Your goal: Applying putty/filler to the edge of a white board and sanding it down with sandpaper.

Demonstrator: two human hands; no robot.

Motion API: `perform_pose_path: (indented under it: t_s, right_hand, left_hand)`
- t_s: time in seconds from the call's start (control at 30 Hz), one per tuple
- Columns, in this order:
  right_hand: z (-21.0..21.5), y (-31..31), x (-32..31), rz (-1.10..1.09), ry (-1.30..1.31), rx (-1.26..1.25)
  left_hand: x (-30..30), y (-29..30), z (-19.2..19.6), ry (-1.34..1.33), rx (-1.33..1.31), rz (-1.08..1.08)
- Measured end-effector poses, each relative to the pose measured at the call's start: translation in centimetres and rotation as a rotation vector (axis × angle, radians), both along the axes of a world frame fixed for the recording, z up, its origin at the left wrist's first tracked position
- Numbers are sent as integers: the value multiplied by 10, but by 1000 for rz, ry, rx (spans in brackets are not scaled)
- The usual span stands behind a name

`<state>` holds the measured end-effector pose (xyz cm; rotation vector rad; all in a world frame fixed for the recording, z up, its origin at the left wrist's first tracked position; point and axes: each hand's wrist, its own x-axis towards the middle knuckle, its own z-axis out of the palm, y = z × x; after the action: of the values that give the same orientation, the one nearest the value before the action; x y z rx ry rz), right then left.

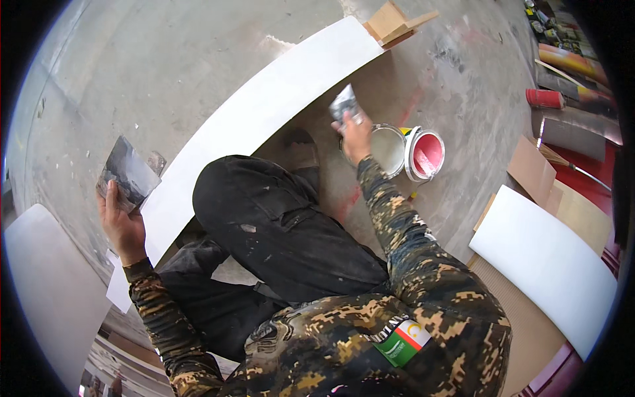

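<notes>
My left hand (pixel 123 221) grips a flat, square metal plate (pixel 134 173) smeared with grey, its thumb on top, beside the near end of a long white board (pixel 254 109). On the other side, my right hand (pixel 358 139) is closed around a small shiny metal scraper (pixel 343 102), held in the air apart from the board's edge. Just beyond that wrist stands an open bucket (pixel 389 151) of pale grey-white material, partly covered by the hand and sleeve. Touching it is a second open bucket (pixel 427 156), its inside pink-red.
The white board crosses in front of my bent knees, with wooden pieces (pixel 395 25) at its far end. White panels lie at the left (pixel 53 291) and right (pixel 542 264). A red can (pixel 546 98), a brush (pixel 562 159) and scrap sheets line the right side.
</notes>
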<state>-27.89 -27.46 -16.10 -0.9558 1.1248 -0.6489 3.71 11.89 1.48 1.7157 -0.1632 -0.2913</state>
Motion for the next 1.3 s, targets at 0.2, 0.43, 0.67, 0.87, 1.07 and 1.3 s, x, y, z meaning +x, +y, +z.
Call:
perform_pose_path:
  t_s: [0.2, 0.43, 0.67, 0.87, 1.07, 1.3]
  right_hand:
    - [35, -133, -27, 238, 871, -808]
    - [69, -181, -1, 481, 1286, -874]
    - [62, -187, 8, 514, 1344, -818]
    - [57, -113, 22, 620, 1265, -999]
    - [51, -17, 22, 855, 1023, -1064]
    - [63, 2, 10, 714, 379, -407]
  left_hand:
    - [1, -12, -1, 284, -328, -8]
    - [7, 6, -7, 191, -297, -82]
    - [2, -3, -1, 186, -296, -72]
    - [2, 4, -2, 156, -225, -66]
    - [-1, -7, 2, 201, -262, -35]
    - [-4, -10, -15, -11, -100, -12]
